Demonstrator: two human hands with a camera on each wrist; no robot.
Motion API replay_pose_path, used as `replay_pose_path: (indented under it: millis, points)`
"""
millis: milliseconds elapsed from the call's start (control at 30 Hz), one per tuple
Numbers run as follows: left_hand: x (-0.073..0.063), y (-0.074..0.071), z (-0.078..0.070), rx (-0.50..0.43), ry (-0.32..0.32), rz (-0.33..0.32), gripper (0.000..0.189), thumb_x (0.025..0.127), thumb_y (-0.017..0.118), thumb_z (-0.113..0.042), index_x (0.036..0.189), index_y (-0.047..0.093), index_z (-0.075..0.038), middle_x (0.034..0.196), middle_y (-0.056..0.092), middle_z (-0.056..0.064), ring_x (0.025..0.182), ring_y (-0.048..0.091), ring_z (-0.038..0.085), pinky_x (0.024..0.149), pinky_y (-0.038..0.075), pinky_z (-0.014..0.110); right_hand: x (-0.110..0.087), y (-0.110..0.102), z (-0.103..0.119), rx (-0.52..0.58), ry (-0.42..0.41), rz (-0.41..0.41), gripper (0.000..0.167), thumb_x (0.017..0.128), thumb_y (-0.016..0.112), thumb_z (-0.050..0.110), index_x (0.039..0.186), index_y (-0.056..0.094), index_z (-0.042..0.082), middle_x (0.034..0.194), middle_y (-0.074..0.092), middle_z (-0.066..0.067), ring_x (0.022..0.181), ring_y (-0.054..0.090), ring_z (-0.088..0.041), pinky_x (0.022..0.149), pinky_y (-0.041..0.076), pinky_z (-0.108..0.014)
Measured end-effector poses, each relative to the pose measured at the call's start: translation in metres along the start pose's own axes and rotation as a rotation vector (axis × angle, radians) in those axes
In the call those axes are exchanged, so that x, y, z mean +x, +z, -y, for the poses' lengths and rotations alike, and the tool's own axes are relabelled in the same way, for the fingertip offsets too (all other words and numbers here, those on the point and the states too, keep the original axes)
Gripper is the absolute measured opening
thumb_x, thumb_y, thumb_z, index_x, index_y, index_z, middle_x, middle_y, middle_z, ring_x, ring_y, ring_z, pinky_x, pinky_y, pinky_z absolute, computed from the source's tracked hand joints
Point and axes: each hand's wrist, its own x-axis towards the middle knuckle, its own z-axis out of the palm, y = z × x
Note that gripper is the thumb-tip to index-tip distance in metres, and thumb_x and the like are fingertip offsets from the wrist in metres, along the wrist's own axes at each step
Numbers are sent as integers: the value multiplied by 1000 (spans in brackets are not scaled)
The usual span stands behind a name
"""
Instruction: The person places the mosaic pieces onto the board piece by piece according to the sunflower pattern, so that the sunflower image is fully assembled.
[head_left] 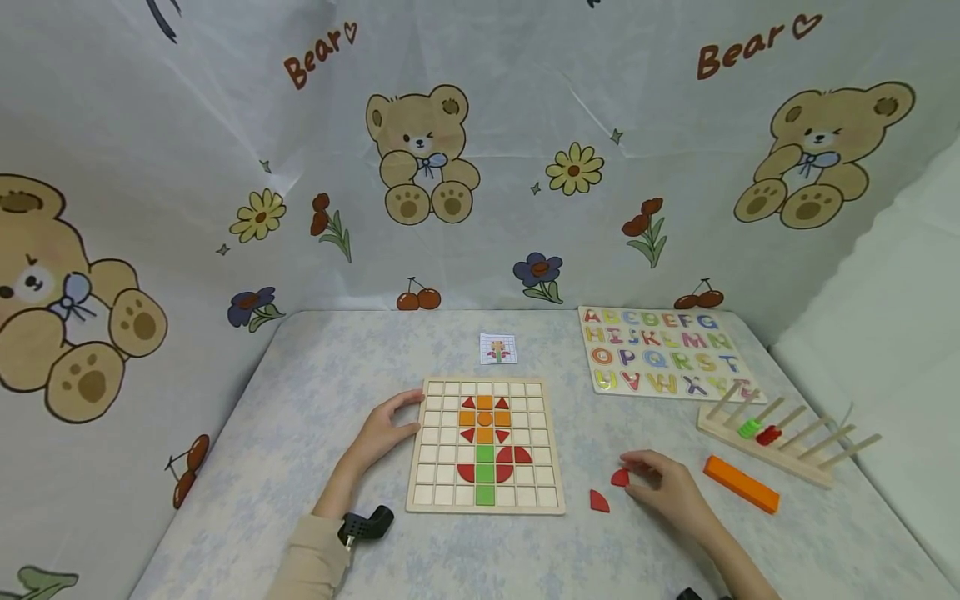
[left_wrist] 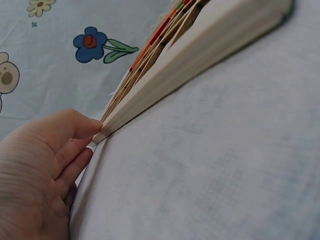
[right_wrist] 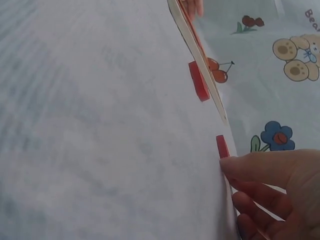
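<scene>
A wooden grid board (head_left: 442, 497) lies mid-table, bearing a flower pattern of orange, green and red pieces. At its upper left edge, my left hand (head_left: 386, 429) holds the rim; the left wrist view has the thumb (left_wrist: 82, 125) on the board's edge. To the board's right, my right hand (head_left: 667, 486) pinches a red quarter-circle piece (head_left: 619, 478) at table level. That piece (right_wrist: 222, 146) shows just past the thumb in the right wrist view. A second red quarter-circle piece (head_left: 598, 501) lies loose between this hand and the board.
Behind the board lies a small pattern card (head_left: 498, 349). An alphabet puzzle board (head_left: 663, 350) is at the back right. Nearer, a wooden peg rack (head_left: 795, 461) holds green and red pieces, with an orange block (head_left: 741, 484) before it.
</scene>
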Motion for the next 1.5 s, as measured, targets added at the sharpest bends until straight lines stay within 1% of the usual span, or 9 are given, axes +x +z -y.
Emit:
replay_pose_path:
  millis: [133, 267, 367, 533, 667, 933, 1167, 1367, 1500]
  points:
    - [0, 0, 1, 10, 21, 0, 54, 87, 69, -14, 138, 50, -11, 138, 54, 10, 140, 36, 30, 117, 23, 54, 3, 4, 1, 13, 4, -30, 37, 76, 79, 9, 112, 68, 9, 104, 70, -2, 88, 61, -7, 78, 52, -15]
    - [-1, 0, -1, 15, 28, -10, 54, 88, 67, -10, 139, 48, -7, 139, 53, 14, 140, 35, 32, 117, 22, 55, 8, 8, 9, 27, -55, -80, 37, 75, 79, 10, 110, 68, 8, 101, 70, -1, 85, 60, -7, 75, 51, -16]
    - [-4, -1, -10, 19, 29, -9, 55, 89, 65, -6, 140, 46, -3, 140, 51, 18, 141, 33, 35, 117, 20, 57, 13, 13, 19, 48, -138, -117, 36, 74, 79, 5, 108, 68, 5, 98, 70, -2, 82, 59, -12, 73, 52, -21]
    - [-12, -3, -31, 12, 22, 24, 55, 90, 63, -4, 140, 43, 2, 140, 49, 22, 141, 32, 37, 117, 20, 56, 24, 25, 36, 109, -260, -150, 36, 73, 77, -2, 107, 67, 0, 95, 70, -7, 82, 61, -19, 71, 53, -27]
    - [-15, -4, -38, 7, 18, 24, 54, 89, 64, -2, 139, 45, 4, 139, 50, 23, 140, 33, 38, 117, 21, 57, 34, 38, 54, 180, -304, -150, 37, 74, 78, 0, 109, 66, -2, 95, 71, -10, 82, 62, -23, 71, 54, -29]
    - [-13, -4, -35, 5, 3, 19, 54, 88, 65, -4, 139, 46, 1, 139, 51, 21, 140, 34, 36, 117, 22, 56, 51, 67, 94, 289, -301, -75, 39, 76, 75, -2, 113, 64, -4, 96, 69, -11, 85, 62, -27, 76, 54, -34]
    - [-11, -4, -34, 22, 35, 22, 54, 89, 64, -3, 139, 45, 3, 138, 51, 23, 139, 35, 38, 116, 23, 57, 62, 97, 122, 319, -333, 31, 36, 79, 72, -2, 115, 63, -3, 99, 67, -14, 87, 61, -28, 73, 54, -30]
    - [-11, -4, -36, 28, 33, 37, 54, 90, 63, -4, 140, 44, 3, 139, 50, 23, 139, 34, 38, 116, 23, 57, 67, 117, 143, 338, -385, 112, 39, 81, 71, 1, 118, 62, -3, 107, 66, -17, 92, 65, -29, 78, 57, -33]
    - [-9, -2, -25, 36, 23, 20, 54, 90, 62, -5, 141, 44, 1, 140, 49, 22, 140, 32, 38, 116, 22, 59, 72, 128, 157, 320, -409, 140, 38, 81, 72, 1, 117, 62, -3, 106, 67, -15, 91, 64, -27, 78, 56, -28]
